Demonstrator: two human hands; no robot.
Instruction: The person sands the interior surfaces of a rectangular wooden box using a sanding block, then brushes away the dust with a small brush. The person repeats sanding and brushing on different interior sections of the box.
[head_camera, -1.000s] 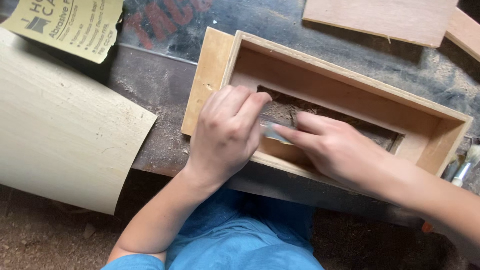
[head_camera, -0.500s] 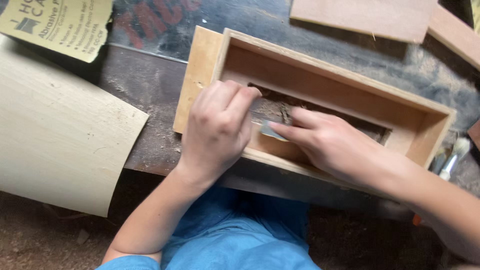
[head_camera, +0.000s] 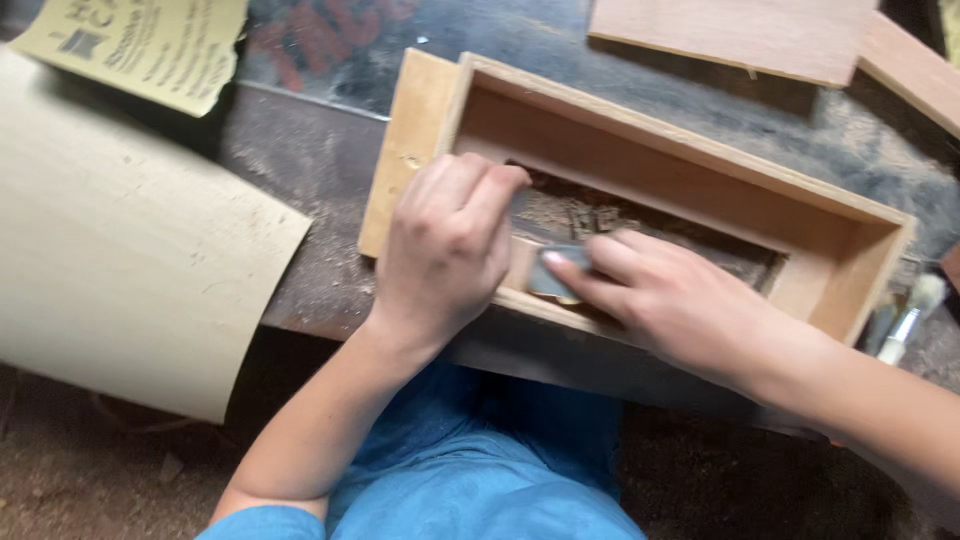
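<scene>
A dark, dust-strewn bench (head_camera: 330, 190) is carrying everything here. A large pale sheet of curved wood veneer (head_camera: 110, 260) is lying over its left edge, with a yellow printed paper sheet (head_camera: 140, 40) above it. In the middle, a shallow open rectangular box of light brown wood (head_camera: 850, 255) is sitting with its long axis running from upper left to lower right, its open side facing up and sawdust and shavings lying on its floor. Its walls are looking thin, plain and unfinished. A flat reddish-brown wooden board (head_camera: 740, 35) is lying beyond it at the top. The left hand (head_camera: 445, 245) is resting over the box's near wall, its fingers (head_camera: 490, 195) curled and reaching inside. The right hand (head_camera: 680, 300) is pressing a small grey pad-like piece (head_camera: 550, 280) against the inside of the near wall, fingers closed on it; what the piece is cannot be told. A white-bristled brush (head_camera: 915, 310) is lying at the right.
</scene>
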